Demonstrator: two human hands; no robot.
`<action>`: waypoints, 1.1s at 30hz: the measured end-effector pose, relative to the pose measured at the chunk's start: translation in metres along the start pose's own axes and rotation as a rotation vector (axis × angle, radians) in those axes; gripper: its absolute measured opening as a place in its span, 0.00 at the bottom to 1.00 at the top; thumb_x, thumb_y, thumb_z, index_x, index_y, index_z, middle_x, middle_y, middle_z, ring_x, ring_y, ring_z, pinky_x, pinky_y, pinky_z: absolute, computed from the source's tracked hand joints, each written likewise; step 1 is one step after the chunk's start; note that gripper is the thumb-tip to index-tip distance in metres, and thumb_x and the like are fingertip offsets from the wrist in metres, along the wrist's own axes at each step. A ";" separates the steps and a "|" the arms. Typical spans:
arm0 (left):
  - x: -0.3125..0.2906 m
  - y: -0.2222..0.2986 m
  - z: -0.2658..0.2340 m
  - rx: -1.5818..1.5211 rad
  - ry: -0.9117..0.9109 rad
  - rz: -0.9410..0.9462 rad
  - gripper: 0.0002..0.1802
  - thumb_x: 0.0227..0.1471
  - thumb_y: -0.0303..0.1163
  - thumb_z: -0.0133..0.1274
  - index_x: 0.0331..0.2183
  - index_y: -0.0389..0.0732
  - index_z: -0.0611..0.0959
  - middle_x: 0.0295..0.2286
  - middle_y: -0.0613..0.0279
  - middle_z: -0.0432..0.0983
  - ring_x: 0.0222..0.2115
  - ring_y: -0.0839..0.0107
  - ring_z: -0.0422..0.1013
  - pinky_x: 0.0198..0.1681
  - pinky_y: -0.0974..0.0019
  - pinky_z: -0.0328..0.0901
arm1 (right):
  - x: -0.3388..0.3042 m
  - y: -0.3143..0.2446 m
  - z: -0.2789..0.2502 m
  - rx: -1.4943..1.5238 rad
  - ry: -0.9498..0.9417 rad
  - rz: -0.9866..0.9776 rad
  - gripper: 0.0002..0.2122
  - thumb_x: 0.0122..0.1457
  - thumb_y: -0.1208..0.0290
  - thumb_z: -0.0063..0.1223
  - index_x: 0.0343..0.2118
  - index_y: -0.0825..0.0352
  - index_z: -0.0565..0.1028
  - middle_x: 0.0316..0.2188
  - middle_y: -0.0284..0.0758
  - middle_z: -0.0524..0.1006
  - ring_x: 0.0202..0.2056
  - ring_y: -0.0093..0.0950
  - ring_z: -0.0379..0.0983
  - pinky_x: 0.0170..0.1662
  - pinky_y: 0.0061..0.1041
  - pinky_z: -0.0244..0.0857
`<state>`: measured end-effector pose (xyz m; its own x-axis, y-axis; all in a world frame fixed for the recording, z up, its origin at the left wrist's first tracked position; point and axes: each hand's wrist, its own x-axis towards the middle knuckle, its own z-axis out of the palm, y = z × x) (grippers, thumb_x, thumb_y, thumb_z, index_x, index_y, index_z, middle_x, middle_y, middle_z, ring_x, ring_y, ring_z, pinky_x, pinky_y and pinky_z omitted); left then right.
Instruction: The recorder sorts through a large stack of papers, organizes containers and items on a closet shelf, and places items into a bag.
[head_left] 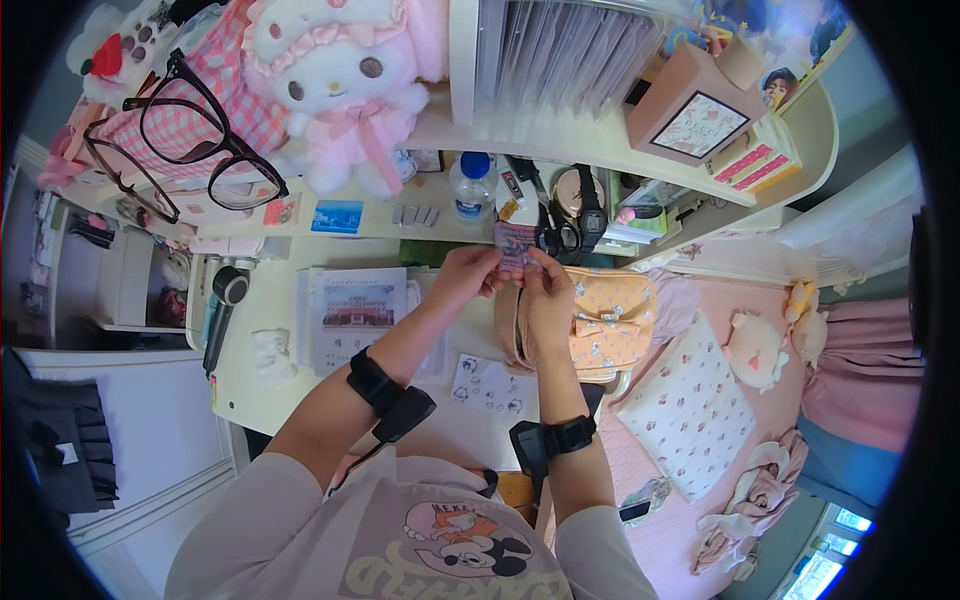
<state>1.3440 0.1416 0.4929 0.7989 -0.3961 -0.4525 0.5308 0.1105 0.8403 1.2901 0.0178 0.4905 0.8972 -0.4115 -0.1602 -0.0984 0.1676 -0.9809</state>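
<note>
Over the far side of the desk, both my hands are raised together around a small pink and purple printed sheet or packet (pixel 517 243). Its exact kind is too small to make out. My left hand (pixel 468 273) pinches its lower left side, fingers closed. On the lower right, my right hand (pixel 549 292) grips it between thumb and fingers. Beneath my right hand lies a yellow patterned bag (pixel 612 315). Just beyond the packet stand a clear bottle with a blue cap (pixel 473 185), a round compact (pixel 574 192) and a black watch (pixel 592 218).
A booklet (pixel 358 310) and a drawn-on sheet (pixel 490 384) lie on the white desk (pixel 270 405). Black glasses (pixel 200 135) and a pink plush toy (pixel 345 90) are at the far left. A large pink box (pixel 695 105) sits on the shelf; a bed (pixel 640 440) adjoins the right.
</note>
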 end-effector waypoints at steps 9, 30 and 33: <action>0.018 0.000 0.013 -0.006 -0.017 -0.058 0.12 0.51 0.37 0.49 0.27 0.37 0.77 0.23 0.66 0.73 0.20 0.83 0.67 0.22 0.80 0.62 | 0.000 0.010 -0.004 0.234 0.090 -0.120 0.03 0.55 0.81 0.45 0.32 0.70 0.67 0.25 0.32 0.72 0.27 0.17 0.68 0.32 0.14 0.63; 0.007 0.000 0.010 0.366 0.005 0.260 0.11 0.48 0.27 0.50 0.36 0.36 0.77 0.27 0.64 0.75 0.25 0.77 0.71 0.28 0.77 0.65 | -0.004 0.006 0.014 -0.379 -0.077 -0.293 0.23 0.48 0.87 0.41 0.51 0.74 0.58 0.41 0.43 0.61 0.33 0.31 0.66 0.34 0.26 0.65; 0.006 0.000 0.015 0.657 0.057 0.520 0.13 0.47 0.25 0.49 0.38 0.38 0.77 0.28 0.59 0.76 0.24 0.73 0.72 0.28 0.73 0.65 | -0.006 0.007 0.013 -0.349 -0.020 -0.340 0.24 0.48 0.87 0.41 0.51 0.73 0.59 0.41 0.43 0.61 0.32 0.32 0.66 0.34 0.25 0.64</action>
<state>1.3449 0.1250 0.4949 0.9188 -0.3927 0.0409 -0.1678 -0.2946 0.9408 1.2899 0.0327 0.4859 0.9114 -0.3728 0.1743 0.0664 -0.2847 -0.9563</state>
